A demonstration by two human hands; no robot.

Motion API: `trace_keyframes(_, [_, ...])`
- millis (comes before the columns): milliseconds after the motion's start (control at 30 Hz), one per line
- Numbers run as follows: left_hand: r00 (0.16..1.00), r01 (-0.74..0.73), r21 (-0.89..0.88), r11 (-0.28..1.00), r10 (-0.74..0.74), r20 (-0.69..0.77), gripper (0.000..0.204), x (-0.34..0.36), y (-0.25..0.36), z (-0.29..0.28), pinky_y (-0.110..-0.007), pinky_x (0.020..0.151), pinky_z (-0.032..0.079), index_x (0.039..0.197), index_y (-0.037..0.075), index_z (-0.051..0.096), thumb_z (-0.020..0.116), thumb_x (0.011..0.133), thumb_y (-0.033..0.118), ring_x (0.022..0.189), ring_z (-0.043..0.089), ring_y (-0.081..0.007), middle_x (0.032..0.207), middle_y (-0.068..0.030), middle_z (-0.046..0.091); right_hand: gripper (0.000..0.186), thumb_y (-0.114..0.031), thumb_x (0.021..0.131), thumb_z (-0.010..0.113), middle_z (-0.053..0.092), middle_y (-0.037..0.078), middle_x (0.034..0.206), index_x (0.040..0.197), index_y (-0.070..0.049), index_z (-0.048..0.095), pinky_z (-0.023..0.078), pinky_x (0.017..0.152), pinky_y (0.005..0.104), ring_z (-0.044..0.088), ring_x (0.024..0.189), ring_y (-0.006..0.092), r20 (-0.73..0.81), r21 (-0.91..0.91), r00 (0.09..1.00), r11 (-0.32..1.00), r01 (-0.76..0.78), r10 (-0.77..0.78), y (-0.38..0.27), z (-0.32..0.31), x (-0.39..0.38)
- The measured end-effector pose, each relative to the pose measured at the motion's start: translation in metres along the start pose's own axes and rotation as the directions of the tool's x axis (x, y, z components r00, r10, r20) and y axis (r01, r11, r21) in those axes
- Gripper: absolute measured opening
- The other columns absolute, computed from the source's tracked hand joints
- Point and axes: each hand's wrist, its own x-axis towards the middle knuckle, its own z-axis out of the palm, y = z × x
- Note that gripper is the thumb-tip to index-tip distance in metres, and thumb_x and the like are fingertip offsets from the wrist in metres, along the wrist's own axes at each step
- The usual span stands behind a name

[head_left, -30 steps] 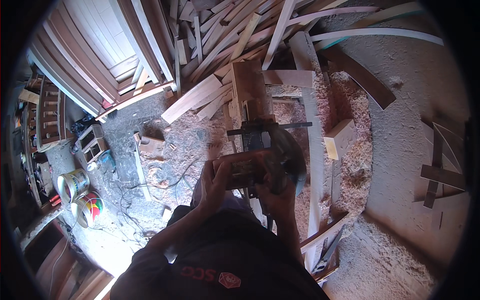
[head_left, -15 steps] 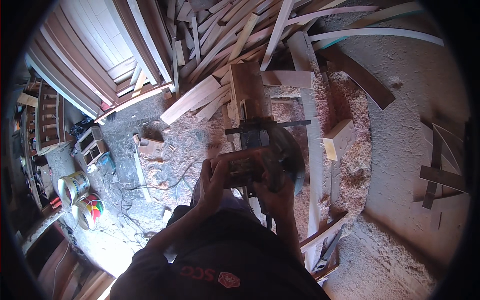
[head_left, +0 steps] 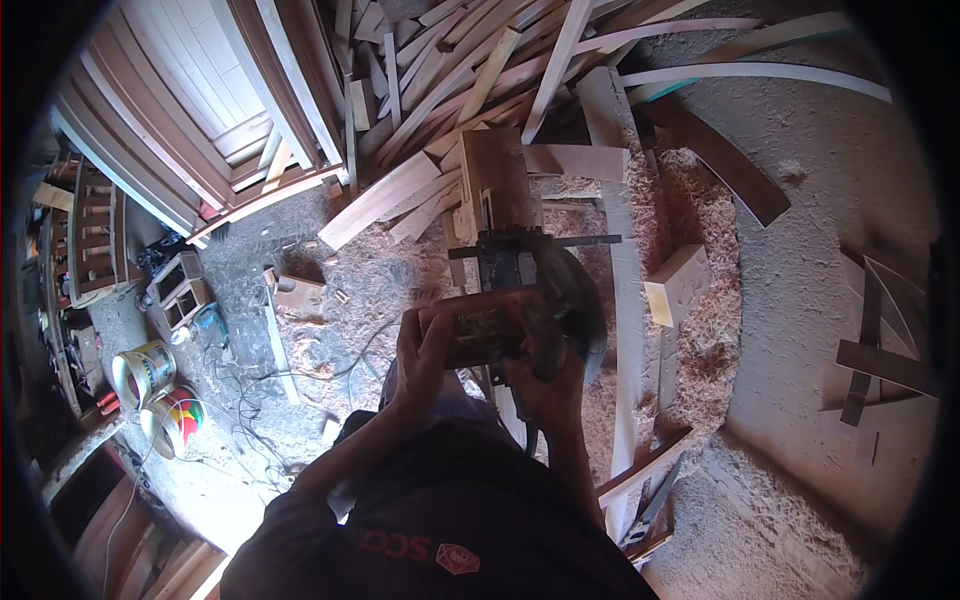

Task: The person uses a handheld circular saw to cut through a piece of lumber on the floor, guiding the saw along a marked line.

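Both my hands grip a handheld circular saw (head_left: 575, 285), which rests on a brown wooden board (head_left: 500, 170) running away from me. Its motor housing (head_left: 480, 328) lies to the left, with my left hand (head_left: 422, 358) closed around the outer end. At the rear handle, my right hand (head_left: 545, 375) is wrapped round, its fingers partly in shadow. A thin dark metal bar (head_left: 595, 240) crosses the saw's front, sticking out to either side. The blade's contact with the wood is hidden beneath the guard.
A long pale beam (head_left: 628, 330) stands to the right, with a wood block (head_left: 677, 285) near it amid shavings (head_left: 710, 330). Piled offcuts (head_left: 430, 85) fill the far side. Loose cables (head_left: 245, 400) and two paint buckets (head_left: 145, 375) are on the floor at left.
The saw and both hands have moved slightly forward along the board. My grip on it looks the same.
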Motion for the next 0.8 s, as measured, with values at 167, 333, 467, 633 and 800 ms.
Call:
trace_keyframes(167, [1.0,-0.028,0.027,0.999,0.028,0.01,0.027,-0.002,0.0005,-0.0003,-0.023,0.071,0.045,0.115,0.003,0.055,0.058,0.104,0.027,0.081,0.049,-0.0043,0.092,0.0009,0.056,0.029,-0.012,0.078,0.083,0.067,0.004,0.083,0.099,-0.002,0.067,0.053,0.07,0.0317,0.063,0.075,0.012,-0.011,0.01,1.0,1.0,0.005,-0.005,0.0018,0.0003,-0.0022])
trace_keyframes(333, [0.999,-0.046,0.09,0.995,0.046,0.001,0.029,-0.0002,-0.0004,-0.0023,-0.024,0.07,0.044,0.116,0.002,0.055,0.058,0.104,0.029,0.08,0.049,-0.0047,0.092,0.0004,0.055,0.027,-0.012,0.078,0.082,0.065,0.003,0.082,0.098,-0.003,0.067,0.052,0.07,0.031,0.061,0.076,0.0102,-0.001,0.023,1.0,1.0,-0.008,0.008,0.0004,0.0019,-0.0015])
trace_keyframes(467, [0.999,-0.031,0.077,0.997,0.029,0.016,0.028,-0.0007,0.0014,-0.0031,-0.024,0.069,0.044,0.116,0.002,0.055,0.057,0.104,0.028,0.08,0.049,-0.0047,0.092,0.0005,0.055,0.026,-0.012,0.079,0.082,0.064,0.001,0.079,0.097,-0.003,0.066,0.052,0.068,0.0308,0.06,0.074,0.0091,-0.028,0.047,0.999,0.999,0.026,-0.024,-0.002,0.0043,-0.0023])
trace_keyframes(633, [0.999,-0.047,0.024,0.999,0.048,-0.009,0.018,-0.0016,0.0059,0.0037,-0.022,0.063,0.034,0.106,0.007,0.059,0.054,0.106,0.024,0.072,0.038,-0.0015,0.082,0.0069,0.048,0.025,-0.011,0.079,0.081,0.063,0.0,0.078,0.096,-0.004,0.066,0.051,0.067,0.0308,0.058,0.073,0.0085,-0.015,0.047,1.0,0.999,-0.007,0.008,0.0002,0.0049,-0.0015])
trace_keyframes(800, [0.996,-0.09,0.066,0.994,0.091,-0.023,0.018,-0.0007,0.0029,0.0042,-0.022,0.064,0.035,0.106,0.007,0.059,0.054,0.106,0.025,0.072,0.039,-0.0017,0.082,0.0068,0.048,0.025,-0.012,0.078,0.082,0.063,0.001,0.078,0.097,-0.004,0.066,0.051,0.068,0.0308,0.059,0.073,0.0088,-0.026,0.019,0.999,0.999,0.029,-0.028,0.0035,0.0045,-0.0012])
